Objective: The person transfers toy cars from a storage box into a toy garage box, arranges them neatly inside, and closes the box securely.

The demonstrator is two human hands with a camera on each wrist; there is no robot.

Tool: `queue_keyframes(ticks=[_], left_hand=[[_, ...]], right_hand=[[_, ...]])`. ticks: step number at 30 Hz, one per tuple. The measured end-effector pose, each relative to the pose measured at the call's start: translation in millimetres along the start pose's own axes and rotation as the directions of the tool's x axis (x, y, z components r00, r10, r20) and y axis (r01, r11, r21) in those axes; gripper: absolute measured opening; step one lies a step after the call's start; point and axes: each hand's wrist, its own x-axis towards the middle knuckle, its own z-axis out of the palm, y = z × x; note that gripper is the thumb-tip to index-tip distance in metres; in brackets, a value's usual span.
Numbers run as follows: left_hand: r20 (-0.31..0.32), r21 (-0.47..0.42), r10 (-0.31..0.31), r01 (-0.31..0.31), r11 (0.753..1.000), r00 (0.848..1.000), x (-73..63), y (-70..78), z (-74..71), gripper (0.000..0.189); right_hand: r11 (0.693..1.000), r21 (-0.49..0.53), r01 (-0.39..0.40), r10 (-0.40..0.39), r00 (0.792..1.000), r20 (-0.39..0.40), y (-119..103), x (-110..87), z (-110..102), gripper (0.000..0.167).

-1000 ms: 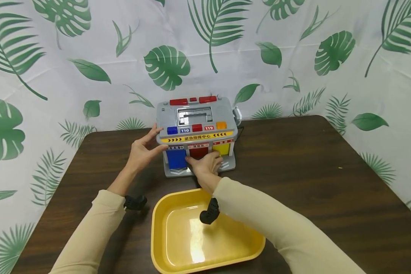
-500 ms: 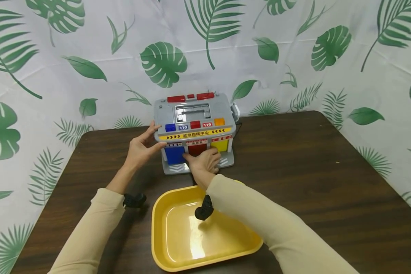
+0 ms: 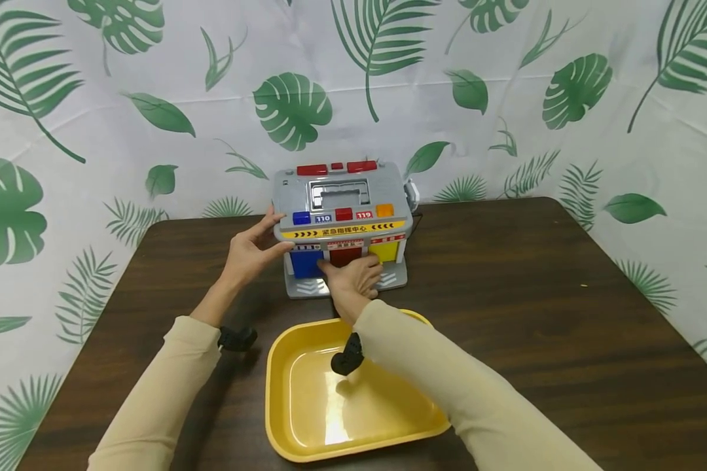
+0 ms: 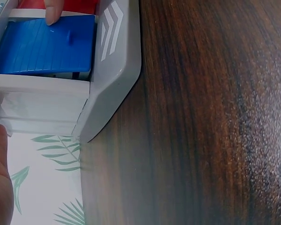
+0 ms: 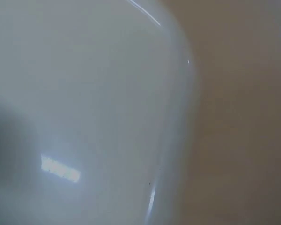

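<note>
A grey toy rescue station (image 3: 383,186) with a blue, a red and a yellow door stands at the back of the table. My left hand (image 3: 249,258) holds its left end, thumb along the front roof edge and fingers at the roof's side. The thumb of my right hand (image 3: 350,282) presses the right edge of the blue door (image 3: 306,263), while the other fingers extend in front of the red door (image 3: 345,256). In the left wrist view, a fingertip (image 4: 52,14) touches the blue door (image 4: 42,47), and a narrow gap shows along the door's near side.
A yellow tray (image 3: 277,392) lies in front of the station, under my right forearm. Grey-white crank-like piece (image 3: 412,195) juts from the station's right side. Behind the dark wooden table (image 3: 507,288) hangs a leaf-print cloth (image 3: 389,144).
The blue door's lower edge has swung inward, showing more of the white arrows on the base. My right thumb stays on it, and my left hand keeps its hold.
</note>
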Motion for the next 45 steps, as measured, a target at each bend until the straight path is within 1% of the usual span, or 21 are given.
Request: queue_keyframes(ticks=[3, 6, 12, 24, 28, 32, 35, 38, 42, 45], left_hand=[[0.001, 0.028, -0.002, 0.002, 1.000, 1.000, 0.6, 1.2, 0.2, 0.052], [0.000, 0.037, -0.001, 0.001, 0.999, 1.000, 1.6, 1.2, 0.3, 0.052], [0.007, -0.002, -0.014, 0.014, 1.000, 1.000, 4.1, 1.0, 0.6, 0.052], [0.016, 0.004, -0.057, 0.057, 0.998, 0.998, 2.8, 2.9, -0.1, 0.054], [0.011, 0.012, -0.055, 0.055, 0.998, 0.998, 1.7, 1.3, -0.9, 0.054], [0.010, -0.018, -0.045, 0.045, 0.999, 0.999, 1.7, -0.8, -1.8, 0.053], [0.017, -0.031, -0.047, 0.047, 0.998, 0.999, 1.5, -0.5, -2.9, 0.053], [0.025, -0.016, -0.060, 0.060, 0.998, 0.998, 1.4, 1.5, -3.9, 0.054], [0.027, -0.006, -0.069, 0.069, 0.998, 0.997, 3.7, 3.2, -4.2, 0.054], [0.029, -0.012, -0.081, 0.081, 0.997, 0.996, 5.4, 3.3, -6.4, 0.054]], right_hand=[[1.000, 0.006, -0.008, 0.008, 1.000, -0.005, 0.0, 0.3, 1.0, 0.098], [1.000, 0.012, -0.018, 0.018, 1.000, -0.010, 0.2, 1.5, 2.5, 0.098], [1.000, 0.016, -0.022, 0.022, 0.999, -0.035, 0.2, 3.6, 5.5, 0.099], [0.997, 0.061, -0.051, 0.055, 0.996, -0.065, -1.2, 2.2, 10.8, 0.098], [0.995, 0.070, -0.067, 0.072, 0.995, -0.072, -2.2, 1.1, 13.6, 0.099], [0.996, 0.061, -0.071, 0.075, 0.994, -0.076, -4.0, 0.4, 15.4, 0.101], [0.996, 0.062, -0.071, 0.076, 0.993, -0.088, -5.1, 0.5, 17.4, 0.100], [0.995, 0.073, -0.073, 0.080, 0.992, -0.098, -5.9, 0.2, 18.2, 0.099], [0.994, 0.079, -0.070, 0.077, 0.992, -0.098, -6.7, 1.4, 15.6, 0.099], [0.994, 0.080, -0.071, 0.077, 0.994, -0.077, -8.2, 1.3, 14.4, 0.100]])
